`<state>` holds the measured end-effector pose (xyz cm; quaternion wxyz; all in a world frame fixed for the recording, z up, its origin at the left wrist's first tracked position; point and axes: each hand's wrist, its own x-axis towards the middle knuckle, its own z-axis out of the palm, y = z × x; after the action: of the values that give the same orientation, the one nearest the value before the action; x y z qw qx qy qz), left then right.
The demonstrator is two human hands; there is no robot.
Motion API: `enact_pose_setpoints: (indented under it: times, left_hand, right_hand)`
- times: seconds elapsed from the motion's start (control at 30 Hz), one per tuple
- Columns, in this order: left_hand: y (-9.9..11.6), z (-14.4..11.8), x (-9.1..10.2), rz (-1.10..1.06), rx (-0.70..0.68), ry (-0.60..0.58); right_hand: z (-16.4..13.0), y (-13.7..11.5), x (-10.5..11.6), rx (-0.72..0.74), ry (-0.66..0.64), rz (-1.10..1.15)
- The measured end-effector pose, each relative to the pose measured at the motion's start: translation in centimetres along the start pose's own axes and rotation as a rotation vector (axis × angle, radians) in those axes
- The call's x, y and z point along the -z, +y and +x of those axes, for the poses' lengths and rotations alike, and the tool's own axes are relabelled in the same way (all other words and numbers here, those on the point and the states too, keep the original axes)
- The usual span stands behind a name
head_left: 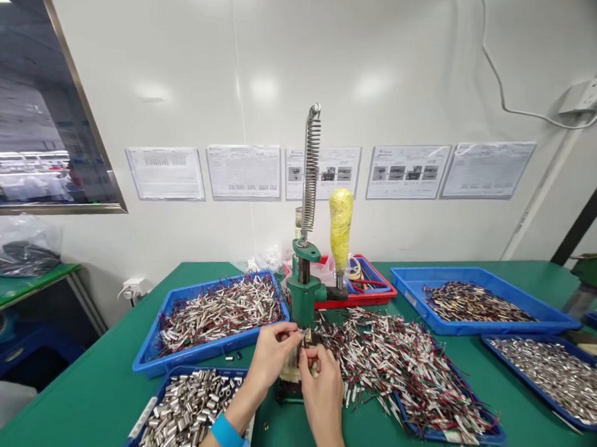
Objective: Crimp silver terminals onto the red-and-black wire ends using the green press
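Note:
My left hand (270,355) and my right hand (322,378) meet at the base of a green hand press (303,297). Thumb and fingers are pinched together on both. What they hold is too small and too covered by the fingers to name. A blue band circles my left wrist. Above the hands rises the press's upright coil spring (310,174); its lever, with a yellow wrapped handle (340,226), stands up on the right. Close to my right hand lies a big heap of white parts with red and black wires (395,369).
A blue tray of wired parts (218,316) and a blue tray of metal sleeves (183,411) sit at left. Behind the press is a red tray (374,297). More blue trays (483,326) of small parts (555,370) are at right. Paper sheets (244,172) hang on the wall.

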<state>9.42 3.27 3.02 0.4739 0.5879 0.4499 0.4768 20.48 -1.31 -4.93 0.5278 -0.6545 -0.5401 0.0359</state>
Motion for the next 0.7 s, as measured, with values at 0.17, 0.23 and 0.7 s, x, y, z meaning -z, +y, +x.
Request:
enact_pose_setpoints:
  times: [0.17,0.23,0.7]
  left_hand:
    - [-0.3,-0.1,-1.0,0.075,-0.069,0.063]
    - [-0.5,-0.1,-1.2,0.084,-0.075,0.074]
    - [-1.5,-0.5,-1.4,0.048,-0.065,0.041]
  right_hand:
    - [0.1,-0.1,0.1,0.021,0.008,0.023]
    - [0.2,-0.2,0.2,0.025,0.023,0.029]
    - [0.0,-0.1,0.2,-0.013,-0.008,0.050]
